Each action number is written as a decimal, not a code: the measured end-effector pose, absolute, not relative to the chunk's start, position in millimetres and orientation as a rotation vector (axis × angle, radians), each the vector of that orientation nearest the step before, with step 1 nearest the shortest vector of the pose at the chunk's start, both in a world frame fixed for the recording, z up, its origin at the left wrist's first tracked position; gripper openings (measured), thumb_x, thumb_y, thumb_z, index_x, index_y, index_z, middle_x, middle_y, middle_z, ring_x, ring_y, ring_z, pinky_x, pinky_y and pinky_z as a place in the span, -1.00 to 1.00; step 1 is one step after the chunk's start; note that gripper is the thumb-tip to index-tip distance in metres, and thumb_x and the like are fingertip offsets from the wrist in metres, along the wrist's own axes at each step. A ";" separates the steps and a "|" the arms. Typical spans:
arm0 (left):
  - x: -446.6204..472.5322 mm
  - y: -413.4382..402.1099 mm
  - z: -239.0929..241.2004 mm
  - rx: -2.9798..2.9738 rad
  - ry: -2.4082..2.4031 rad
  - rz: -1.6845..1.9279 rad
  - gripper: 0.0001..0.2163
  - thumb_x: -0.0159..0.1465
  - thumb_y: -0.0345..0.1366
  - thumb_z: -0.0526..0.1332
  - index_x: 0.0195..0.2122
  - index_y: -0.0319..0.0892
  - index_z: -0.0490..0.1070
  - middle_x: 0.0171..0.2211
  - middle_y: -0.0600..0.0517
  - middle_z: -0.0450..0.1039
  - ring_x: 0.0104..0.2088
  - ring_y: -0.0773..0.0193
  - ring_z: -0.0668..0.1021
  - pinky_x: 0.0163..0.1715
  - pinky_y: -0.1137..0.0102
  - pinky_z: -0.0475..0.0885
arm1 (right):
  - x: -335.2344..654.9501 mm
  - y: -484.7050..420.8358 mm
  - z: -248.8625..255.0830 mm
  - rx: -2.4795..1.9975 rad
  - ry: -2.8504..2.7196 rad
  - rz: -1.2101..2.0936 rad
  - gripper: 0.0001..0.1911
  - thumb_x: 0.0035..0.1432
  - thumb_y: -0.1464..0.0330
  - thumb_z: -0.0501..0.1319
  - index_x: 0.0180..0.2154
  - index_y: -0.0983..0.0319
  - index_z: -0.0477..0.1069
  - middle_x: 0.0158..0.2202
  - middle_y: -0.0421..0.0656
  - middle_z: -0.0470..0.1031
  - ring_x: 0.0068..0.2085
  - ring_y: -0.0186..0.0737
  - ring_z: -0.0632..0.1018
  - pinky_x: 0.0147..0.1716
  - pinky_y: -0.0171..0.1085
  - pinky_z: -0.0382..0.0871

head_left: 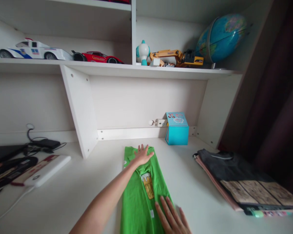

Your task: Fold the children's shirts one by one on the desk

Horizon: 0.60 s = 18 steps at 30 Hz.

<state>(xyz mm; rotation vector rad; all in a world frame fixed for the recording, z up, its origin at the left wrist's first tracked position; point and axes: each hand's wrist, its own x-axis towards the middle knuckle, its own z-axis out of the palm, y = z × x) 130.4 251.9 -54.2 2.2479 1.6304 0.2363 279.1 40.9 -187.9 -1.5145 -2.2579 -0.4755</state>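
Note:
A green T-shirt [139, 198] folded into a long strip lies on the white desk [88, 191] straight ahead of me. My left hand [143, 155] rests flat on its far end, fingers spread and open. My right hand [172, 216] lies flat on the near right part of the shirt, fingers stretched out, beside a yellow print [148, 186]. Neither hand grips anything.
A stack of folded clothes with a dark shirt on top [241, 182] lies at the right. A blue box [177, 128] stands at the back wall. A white device [42, 170] and cables lie at the left. Toy cars [34, 50], an excavator [177, 58] and a globe [221, 37] sit on the shelf.

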 end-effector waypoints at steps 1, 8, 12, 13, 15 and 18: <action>123.7 238.4 -50.4 2.292 1.599 0.226 -0.23 0.16 0.24 -0.25 0.28 -0.12 -0.33 0.29 -0.14 -0.49 0.24 -0.09 -0.31 0.10 -0.14 -0.14 | 281.8 41.6 -185.3 -1.478 -2.312 -0.442 -0.33 0.22 0.26 -0.05 0.23 0.06 -0.41 0.17 -0.11 0.07 0.10 0.07 0.28 -0.13 0.07 0.39; 87.7 159.7 -72.5 2.447 1.464 0.104 -0.28 0.20 0.20 -0.22 0.28 -0.13 -0.26 0.29 -0.07 -0.41 0.26 -0.02 -0.28 0.15 -0.06 -0.23 | 278.3 28.0 -134.7 -1.559 -2.517 0.048 -0.32 0.18 0.04 -0.05 0.22 0.20 -0.15 0.23 -0.02 -0.17 0.20 0.14 0.03 0.02 0.25 0.09; 89.9 138.3 -71.2 2.400 1.519 0.094 -0.27 0.20 0.21 -0.20 0.28 -0.15 -0.24 0.29 -0.10 -0.42 0.25 -0.03 -0.28 0.14 -0.10 -0.27 | 269.2 11.3 -96.0 -1.675 -2.465 0.295 -0.36 0.21 0.06 -0.09 0.22 0.21 -0.12 0.25 -0.07 -0.22 0.24 0.00 -0.12 0.12 0.18 -0.12; 91.1 129.1 -63.6 2.373 1.516 0.062 -0.24 0.18 0.23 -0.19 0.28 -0.17 -0.24 0.28 -0.12 -0.43 0.25 -0.06 -0.27 0.13 -0.13 -0.26 | 270.6 7.3 -88.4 -1.658 -2.463 0.342 -0.36 0.22 0.04 -0.12 0.23 0.21 -0.14 0.26 -0.08 -0.24 0.24 -0.02 -0.14 0.13 0.16 -0.14; 90.2 102.0 -43.9 2.335 1.459 -0.027 -0.17 0.12 0.27 -0.13 0.28 -0.18 -0.24 0.28 -0.16 -0.41 0.24 -0.13 -0.23 0.12 -0.14 -0.22 | 279.7 -0.4 -78.9 -1.584 -2.475 0.413 -0.34 0.22 0.00 -0.15 0.23 0.19 -0.18 0.26 -0.08 -0.24 0.25 -0.04 -0.16 0.13 0.15 -0.13; 76.1 47.0 -24.7 2.342 1.277 -0.117 -0.14 0.07 0.28 -0.03 0.27 -0.13 -0.21 0.28 -0.12 -0.35 0.24 -0.10 -0.14 0.16 -0.04 -0.09 | 304.0 -10.7 -84.9 -1.367 -2.527 0.390 -0.27 0.16 -0.02 -0.03 0.23 0.14 -0.22 0.26 -0.07 -0.19 0.24 -0.03 -0.07 0.12 0.09 0.02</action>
